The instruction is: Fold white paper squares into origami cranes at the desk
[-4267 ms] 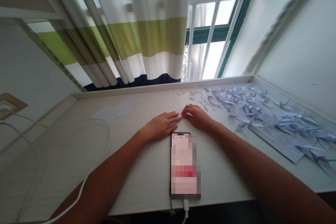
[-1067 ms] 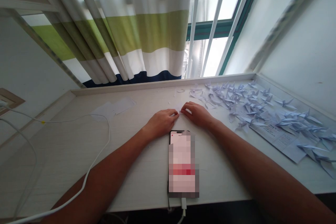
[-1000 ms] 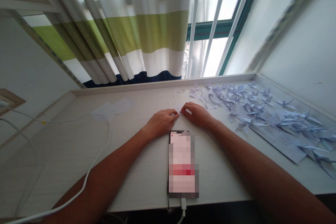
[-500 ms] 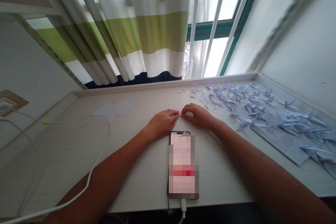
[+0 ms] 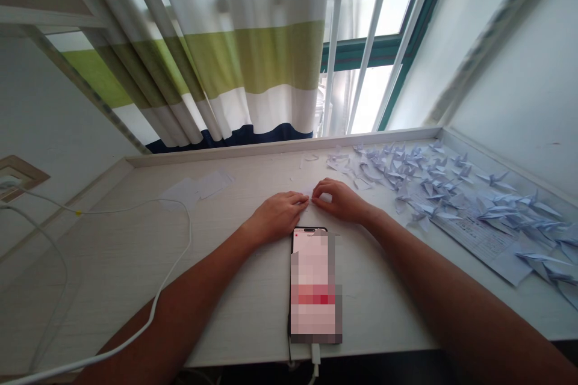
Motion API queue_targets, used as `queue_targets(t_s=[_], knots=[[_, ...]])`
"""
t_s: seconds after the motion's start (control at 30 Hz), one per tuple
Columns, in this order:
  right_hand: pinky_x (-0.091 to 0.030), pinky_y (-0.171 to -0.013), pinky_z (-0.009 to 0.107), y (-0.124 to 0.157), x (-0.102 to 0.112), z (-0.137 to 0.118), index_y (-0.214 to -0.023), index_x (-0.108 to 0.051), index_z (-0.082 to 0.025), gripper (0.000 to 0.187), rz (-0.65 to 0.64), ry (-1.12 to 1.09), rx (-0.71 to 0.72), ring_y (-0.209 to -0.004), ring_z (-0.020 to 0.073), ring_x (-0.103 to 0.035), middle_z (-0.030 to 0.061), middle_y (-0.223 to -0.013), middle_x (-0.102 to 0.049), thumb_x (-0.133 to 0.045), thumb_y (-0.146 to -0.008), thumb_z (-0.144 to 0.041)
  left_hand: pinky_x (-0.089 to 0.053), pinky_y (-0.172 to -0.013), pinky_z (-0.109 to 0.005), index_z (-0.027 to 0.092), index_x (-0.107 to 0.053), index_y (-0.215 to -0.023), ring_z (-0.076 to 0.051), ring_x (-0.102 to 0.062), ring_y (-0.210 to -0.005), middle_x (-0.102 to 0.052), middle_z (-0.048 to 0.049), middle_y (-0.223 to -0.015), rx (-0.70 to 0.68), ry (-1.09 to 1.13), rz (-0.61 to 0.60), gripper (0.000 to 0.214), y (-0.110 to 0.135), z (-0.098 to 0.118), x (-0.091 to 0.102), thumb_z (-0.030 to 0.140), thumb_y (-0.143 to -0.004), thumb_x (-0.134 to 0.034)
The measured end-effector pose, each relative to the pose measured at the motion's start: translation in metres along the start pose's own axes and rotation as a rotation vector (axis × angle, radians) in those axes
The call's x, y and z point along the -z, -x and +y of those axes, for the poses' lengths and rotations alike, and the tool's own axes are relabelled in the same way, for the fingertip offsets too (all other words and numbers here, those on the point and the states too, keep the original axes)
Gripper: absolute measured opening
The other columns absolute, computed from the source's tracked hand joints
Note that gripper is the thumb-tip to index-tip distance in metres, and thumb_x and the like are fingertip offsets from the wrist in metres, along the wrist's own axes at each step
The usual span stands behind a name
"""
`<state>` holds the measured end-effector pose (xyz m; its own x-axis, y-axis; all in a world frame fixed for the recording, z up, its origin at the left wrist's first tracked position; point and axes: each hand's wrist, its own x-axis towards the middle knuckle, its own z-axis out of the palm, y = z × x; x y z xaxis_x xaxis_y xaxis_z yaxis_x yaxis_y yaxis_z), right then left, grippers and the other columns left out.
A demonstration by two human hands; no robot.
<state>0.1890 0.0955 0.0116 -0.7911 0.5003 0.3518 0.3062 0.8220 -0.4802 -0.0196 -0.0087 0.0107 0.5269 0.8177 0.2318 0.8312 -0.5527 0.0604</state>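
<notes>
Head view: beyond the phone [image 5: 313, 277], the left grip [image 5: 277, 215] lies with fingers together and the right grip [image 5: 341, 200] curls thumb toward finger; whether either pinches the small paper [image 5: 308, 190] between their fingertips cannot be told. Right of the phone, paper birds [image 5: 428, 189] litter the tabletop [image 5: 383, 313]; left of it lie loose sheets [image 5: 215, 183].

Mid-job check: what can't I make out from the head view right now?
Paper at the fingertips: head view; the left hand and right hand cover part of it, so its folds and each hand's grip are unclear.
Phone screen: head view; pixel blocks hide most of it.
Printed sheet: head view; writing too small to read, partly under folded papers.
White cable: head view; cut off at the bottom left.
</notes>
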Motion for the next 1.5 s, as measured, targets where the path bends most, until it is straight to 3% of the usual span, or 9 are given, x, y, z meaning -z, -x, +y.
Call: queue_targets(t_s=[0.27,0.57,0.67,0.83,0.93,1.03,1.23,1.37,1.5], knots=[[-0.048,-0.086,0.038,-0.006,-0.005,0.007,-0.084,-0.07,-0.019,0.014,0.112,0.118,-0.229,-0.09,0.0228,-0.064,0.0075,-0.093,-0.073,-0.06,-0.094,-0.023,-0.047,-0.112,-0.041,0.018,-0.065,-0.131,-0.024,-0.059,-0.128,-0.065,-0.0083,-0.138,0.024,0.048,0.004,0.04,0.0,0.001,0.001,0.014,-0.095,-0.047],[-0.052,-0.092,0.039,0.007,0.007,0.003,-0.094,-0.075,-0.021,0.017,-0.012,-0.11,-0.057,-0.101,0.0251,-0.067,0.008,-0.106,-0.073,-0.076,-0.084,-0.035,-0.048,-0.112,-0.036,0.02,-0.066,-0.131,-0.021,-0.06,-0.127,-0.065,-0.007,-0.138,0.059,0.179,0.048,0.041,0.0,-0.002,0.002,0.015,-0.094,-0.049],[-0.052,-0.092,0.039,0.008,0.005,0.004,-0.087,-0.078,-0.022,0.007,0.0,-0.08,-0.051,-0.098,0.0237,-0.068,0.0074,-0.104,-0.074,-0.072,-0.087,-0.026,-0.047,-0.112,-0.037,0.019,-0.068,-0.129,-0.022,-0.06,-0.127,-0.066,-0.0072,-0.137,0.059,0.214,0.058,0.037,0.001,-0.002,0.002,0.019,-0.095,-0.051],[-0.051,-0.095,0.041,0.009,0.005,-0.011,-0.088,-0.08,-0.025,0.012,-0.077,0.077,0.012,-0.104,0.0257,-0.068,0.0059,-0.108,-0.077,-0.068,-0.091,-0.024,-0.052,-0.105,-0.037,0.019,-0.072,-0.112,-0.021,-0.066,-0.113,-0.073,-0.0076,-0.118,0.127,0.276,0.111,0.03,0.001,-0.004,0.001,0.028,-0.102,-0.046],[-0.05,-0.094,0.042,0.01,0.006,-0.024,-0.096,-0.079,-0.023,0.014,-0.095,0.171,-0.007,-0.1,0.0261,-0.069,0.0072,-0.109,-0.077,-0.066,-0.093,-0.027,-0.051,-0.107,-0.037,0.019,-0.068,-0.122,-0.02,-0.063,-0.118,-0.069,-0.0084,-0.126,0.129,0.277,0.153,0.031,0.001,-0.008,-0.005,0.026,-0.103,-0.044],[-0.049,-0.093,0.043,0.009,0.004,-0.028,-0.103,-0.077,-0.022,0.018,-0.086,0.212,-0.044,-0.1,0.027,-0.069,0.0085,-0.109,-0.076,-0.067,-0.093,-0.033,-0.047,-0.112,-0.039,0.02,-0.063,-0.132,-0.021,-0.056,-0.127,-0.062,-0.0076,-0.141,0.099,0.203,0.131,0.036,0.001,-0.011,-0.011,0.024,-0.104,-0.043],[-0.044,-0.096,0.043,0.007,-0.001,-0.024,-0.096,-0.078,-0.022,0.021,-0.084,0.271,-0.012,-0.102,0.0253,-0.067,0.0083,-0.106,-0.076,-0.06,-0.099,-0.031,-0.044,-0.111,-0.046,0.023,-0.062,-0.136,-0.027,-0.051,-0.133,-0.062,-0.005,-0.143,0.092,-0.033,0.03,0.039,0.0,-0.008,-0.011,0.02,-0.102,-0.043],[-0.044,-0.093,0.04,0.007,-0.004,-0.022,-0.094,-0.078,-0.021,0.019,-0.058,0.244,0.018,-0.1,0.024,-0.066,0.0083,-0.102,-0.076,-0.06,-0.098,-0.028,-0.044,-0.11,-0.047,0.027,-0.063,-0.135,-0.028,-0.047,-0.136,-0.063,-0.0028,-0.142,0.149,-0.035,0.03,0.039,0.002,-0.006,-0.009,0.022,-0.102,-0.044],[-0.046,-0.088,0.036,0.005,-0.007,-0.011,-0.088,-0.077,-0.021,0.02,0.04,0.126,-0.06,-0.09,0.0216,-0.066,0.0063,-0.095,-0.076,-0.061,-0.097,-0.026,-0.042,-0.111,-0.051,0.035,-0.068,-0.13,-0.03,-0.044,-0.136,-0.062,-0.0005,-0.142,0.241,0.011,0.056,0.035,0.004,-0.009,-0.01,0.03,-0.1,-0.05]])
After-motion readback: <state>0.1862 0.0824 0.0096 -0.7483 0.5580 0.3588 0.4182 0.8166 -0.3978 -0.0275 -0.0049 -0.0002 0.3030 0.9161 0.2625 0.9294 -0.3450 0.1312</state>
